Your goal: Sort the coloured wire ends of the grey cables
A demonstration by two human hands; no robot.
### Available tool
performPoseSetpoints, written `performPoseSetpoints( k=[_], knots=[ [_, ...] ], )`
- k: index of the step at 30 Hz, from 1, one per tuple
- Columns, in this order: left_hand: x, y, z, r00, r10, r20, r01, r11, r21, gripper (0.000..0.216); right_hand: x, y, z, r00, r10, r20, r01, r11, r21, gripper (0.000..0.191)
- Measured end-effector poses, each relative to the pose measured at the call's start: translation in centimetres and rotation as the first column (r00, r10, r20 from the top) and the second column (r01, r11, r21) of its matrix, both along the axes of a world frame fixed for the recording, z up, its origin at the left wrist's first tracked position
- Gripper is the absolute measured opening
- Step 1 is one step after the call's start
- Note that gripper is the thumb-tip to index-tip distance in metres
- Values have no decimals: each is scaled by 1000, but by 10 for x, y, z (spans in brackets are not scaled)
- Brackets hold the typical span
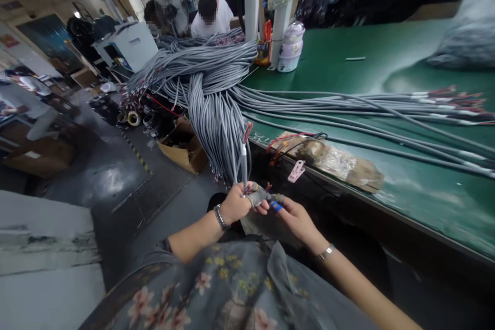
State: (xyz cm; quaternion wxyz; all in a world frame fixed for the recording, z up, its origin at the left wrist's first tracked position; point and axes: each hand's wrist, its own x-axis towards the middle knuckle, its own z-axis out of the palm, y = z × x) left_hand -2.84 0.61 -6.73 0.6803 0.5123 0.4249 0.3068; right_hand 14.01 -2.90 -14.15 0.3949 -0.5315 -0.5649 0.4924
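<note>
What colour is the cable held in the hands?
Grey cable, red wires at its tip; the head view shows it best.

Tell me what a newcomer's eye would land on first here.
A thick mass of grey cables spills off the left end of the green table and fans rightward across it. Low in the middle, the left hand grips one grey cable upright, and the right hand meets it, something small and blue at its fingertips.

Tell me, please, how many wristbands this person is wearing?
2: a dark band behind the left hand, which grips a grey cable, and a silver band behind the right hand. None seems hidden.
</note>
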Motion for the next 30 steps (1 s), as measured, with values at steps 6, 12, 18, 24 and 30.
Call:
performPoseSetpoints(
  k=[6, 12, 18, 24, 30],
  knots=[
    [-4, 5, -10, 999, -36, -9, 36, 999, -24, 52, -19, 2, 30, 955, -137, -264, 136, 990, -20, 46],
    [-15, 10, -9, 996, -52, -78, 47, 996, -72, 53, -35, 16, 45, 900, -159, -407, 112, 984, -136, 42],
    [-34, 14, -10, 978, -162, -133, 171, 984, 53, 44, -44, 14, 57, 906, -98, -412, 46, 990, -134, 37],
    [-25, 13, -14, 935, -318, -158, 344, 920, 187, 41, -35, 2, 64, 934, -172, -313, 168, 985, -41, 36],
    [7, -2, -7, 997, -74, -17, 76, 976, 204, 46, -18, -6, 71, 870, -301, -391, 269, 953, -137, 39]
  ],
)
